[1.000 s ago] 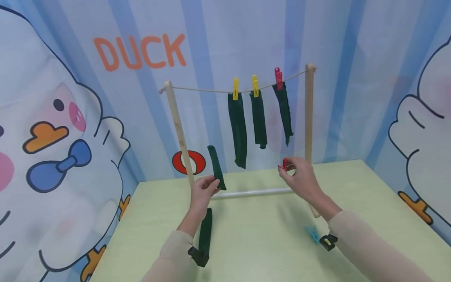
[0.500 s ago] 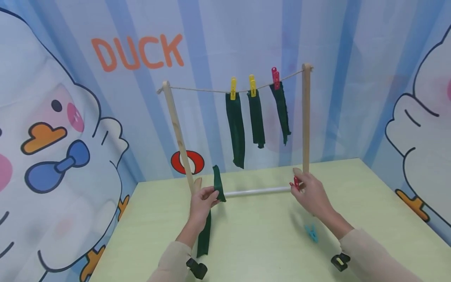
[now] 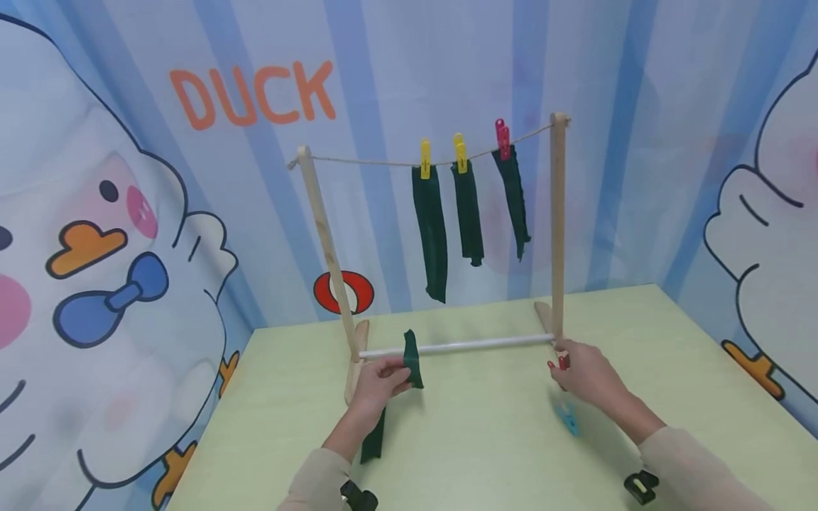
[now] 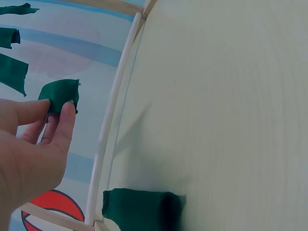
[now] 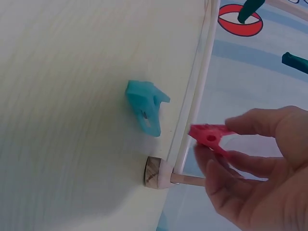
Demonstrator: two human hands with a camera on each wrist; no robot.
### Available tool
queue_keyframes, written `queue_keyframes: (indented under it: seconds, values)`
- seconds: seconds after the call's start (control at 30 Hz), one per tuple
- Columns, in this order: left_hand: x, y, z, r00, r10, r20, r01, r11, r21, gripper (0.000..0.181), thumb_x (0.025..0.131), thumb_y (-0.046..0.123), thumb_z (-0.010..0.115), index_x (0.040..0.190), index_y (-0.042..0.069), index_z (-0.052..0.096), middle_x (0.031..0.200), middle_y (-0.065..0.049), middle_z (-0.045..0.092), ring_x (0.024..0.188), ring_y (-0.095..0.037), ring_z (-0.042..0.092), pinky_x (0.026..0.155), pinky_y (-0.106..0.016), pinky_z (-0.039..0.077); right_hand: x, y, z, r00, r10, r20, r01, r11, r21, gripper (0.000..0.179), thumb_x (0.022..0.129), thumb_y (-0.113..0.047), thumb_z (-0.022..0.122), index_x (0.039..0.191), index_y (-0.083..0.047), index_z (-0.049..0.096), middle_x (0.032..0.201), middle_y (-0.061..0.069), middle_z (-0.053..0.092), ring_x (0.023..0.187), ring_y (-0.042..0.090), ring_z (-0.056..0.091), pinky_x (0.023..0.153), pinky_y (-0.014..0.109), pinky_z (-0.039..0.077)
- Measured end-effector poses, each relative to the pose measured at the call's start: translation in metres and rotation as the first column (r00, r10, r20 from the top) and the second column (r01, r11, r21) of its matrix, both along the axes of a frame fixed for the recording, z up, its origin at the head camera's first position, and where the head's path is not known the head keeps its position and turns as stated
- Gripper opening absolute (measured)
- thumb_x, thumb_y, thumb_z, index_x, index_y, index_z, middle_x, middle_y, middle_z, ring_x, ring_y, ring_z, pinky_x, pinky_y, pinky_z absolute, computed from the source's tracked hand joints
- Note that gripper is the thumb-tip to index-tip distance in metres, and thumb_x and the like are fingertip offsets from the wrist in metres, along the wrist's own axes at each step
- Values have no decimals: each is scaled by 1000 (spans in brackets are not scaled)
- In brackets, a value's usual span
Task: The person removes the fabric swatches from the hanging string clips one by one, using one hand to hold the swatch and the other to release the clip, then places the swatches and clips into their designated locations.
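Observation:
My left hand (image 3: 377, 387) pinches a short dark green cloth strip (image 3: 412, 360) between thumb and fingers, in front of the white crossbar. In the left wrist view the same strip (image 4: 60, 95) stands up from the fingertips. A red clothespin (image 5: 210, 136) sits between the thumb and fingers of my right hand (image 3: 591, 372), close to the right post's foot. Just below that hand, a light blue clothespin (image 3: 566, 419) lies on the table. Another green strip (image 3: 373, 440) lies on the table under my left wrist, partly hidden by it.
A wooden frame with a left post (image 3: 327, 248) and a right post (image 3: 558, 227) carries a string (image 3: 364, 162). Three green strips hang there from two yellow clothespins (image 3: 425, 159) and a red one (image 3: 505, 142). A white crossbar (image 3: 486, 345) joins the posts low down.
Both hands have come down: the left lowers its green strip in front of the crossbar, and the right carries the red clothespin down and rightward toward the blue one.

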State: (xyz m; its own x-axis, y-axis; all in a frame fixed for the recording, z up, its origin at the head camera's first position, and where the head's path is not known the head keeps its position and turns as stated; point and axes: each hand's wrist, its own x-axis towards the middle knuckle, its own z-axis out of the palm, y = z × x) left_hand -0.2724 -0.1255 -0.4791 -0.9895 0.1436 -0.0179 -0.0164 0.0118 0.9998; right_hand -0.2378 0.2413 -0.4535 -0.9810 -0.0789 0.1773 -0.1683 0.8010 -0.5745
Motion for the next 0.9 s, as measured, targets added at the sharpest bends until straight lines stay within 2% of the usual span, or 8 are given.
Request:
queue_keyframes:
  seconds: [0.07, 0.17, 0.3, 0.4, 0.57, 0.63, 0.77, 0.9]
  values:
    - [1, 0, -3, 999, -39, 14, 39, 999, -5, 27, 98, 4, 63, 121, -10, 61, 104, -13, 67, 92, -17, 69, 86, -31, 57, 1, 3, -1, 998, 4, 58, -6, 1000, 28, 34, 88, -5, 65, 114, 17, 60, 76, 8, 64, 56, 13, 54, 48, 28, 42]
    - [4, -1, -6, 998, -63, 27, 63, 998, -15, 27, 99, 6, 62, 120, -10, 60, 103, -12, 67, 90, -16, 68, 86, -31, 57, 2, 6, -2, 993, 4, 122, -12, 998, 62, 17, 86, -7, 65, 85, 9, 63, 65, 3, 56, 52, 11, 46, 48, 26, 37]
    - [9, -2, -6, 996, -72, 52, 72, 997, -2, 29, 100, 9, 61, 121, -11, 60, 104, -13, 65, 88, -16, 67, 86, -32, 57, 4, 11, -2, 980, 4, 197, -19, 997, 74, 27, 85, -10, 65, 60, -7, 55, 51, -3, 47, 48, 9, 37, 47, 23, 30]
    - [10, -4, -6, 995, -84, 60, 84, 996, 2, 32, 101, 12, 60, 123, -11, 58, 105, -14, 65, 88, -17, 66, 87, -32, 57, 4, 17, -2, 969, 9, 248, -33, 995, 95, 31, 88, -11, 65, 57, -8, 60, 50, -3, 53, 48, 10, 43, 47, 23, 33]
    - [11, -8, -7, 993, -106, 55, 107, 994, -19, 33, 101, 13, 60, 124, -11, 58, 104, -15, 64, 89, -18, 67, 86, -33, 58, 4, 29, -3, 946, 0, 325, -33, 995, 96, 20, 87, -11, 65, 69, -2, 64, 57, 3, 61, 53, 13, 52, 50, 25, 40]
    - [12, -10, -9, 991, -118, 68, 120, 992, -29, 33, 101, 12, 60, 124, -11, 58, 103, -14, 64, 88, -18, 67, 85, -33, 58, 5, 32, -5, 933, -3, 360, -31, 995, 90, 17, 86, -11, 66, 72, -2, 62, 59, 4, 60, 53, 14, 51, 50, 25, 41]
    - [15, -13, -14, 983, -145, 110, 154, 985, -83, 30, 101, 10, 60, 121, -12, 59, 100, -13, 62, 83, -17, 65, 81, -33, 59, 6, 37, -13, 913, -5, 408, -48, 991, 121, 19, 84, -13, 67, 68, -4, 62, 54, 1, 54, 49, 11, 47, 48, 22, 39]
    - [18, -13, -16, 976, -158, 149, 180, 973, -146, 28, 99, 8, 60, 118, -12, 60, 97, -14, 62, 78, -18, 65, 76, -33, 60, 7, 41, -19, 905, -5, 426, -60, 989, 139, 20, 83, -13, 67, 65, -6, 62, 51, -2, 48, 47, 9, 44, 47, 21, 37]
